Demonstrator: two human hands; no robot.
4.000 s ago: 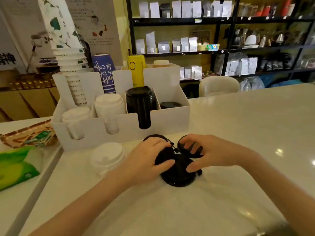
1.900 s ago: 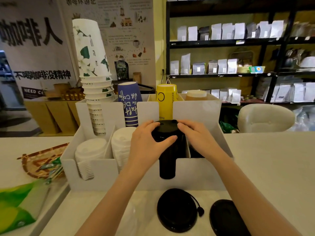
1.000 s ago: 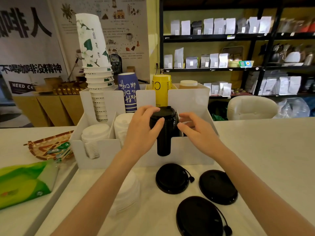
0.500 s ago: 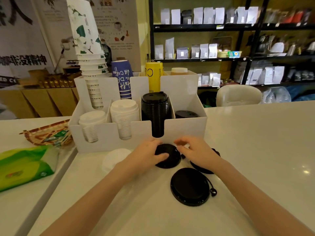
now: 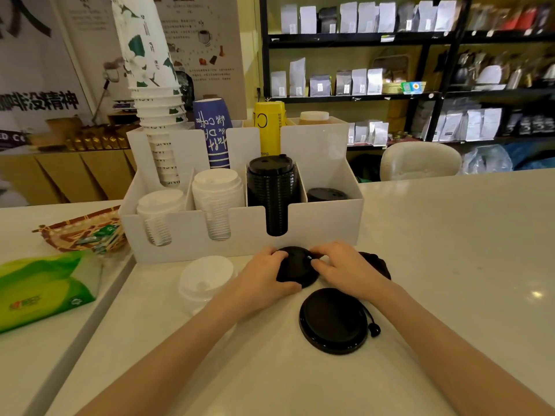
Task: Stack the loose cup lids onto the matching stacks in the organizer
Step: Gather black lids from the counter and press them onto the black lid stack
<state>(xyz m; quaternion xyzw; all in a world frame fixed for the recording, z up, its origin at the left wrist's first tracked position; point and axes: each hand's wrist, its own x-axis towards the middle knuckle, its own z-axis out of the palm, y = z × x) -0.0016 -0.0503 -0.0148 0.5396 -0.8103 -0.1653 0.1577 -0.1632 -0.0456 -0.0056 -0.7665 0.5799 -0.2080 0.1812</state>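
Gripping a small black lid from both sides, the left hand and the right hand rest on the white table just near of the white organizer. The left fingers curl over the lid's left edge with the thumb under its near rim; the right fingers close on its right edge. Whether the lid is raised off the table or lying on it cannot be told.

A larger black lid with a tethered plug lies flat near and to the right of the held one. Another black lid shows partly behind the right hand. A white lid sits on the table to the left of the left hand, close to the organizer's front wall.

In the organizer's front row, from left to right, stand a short white lid stack, a taller white lid stack, a tall black lid stack and a low black lid stack in the rightmost compartment. Behind them rise paper cups: a white patterned column, a blue stack and a yellow stack.

At far left lie a woven tray and a green packet.
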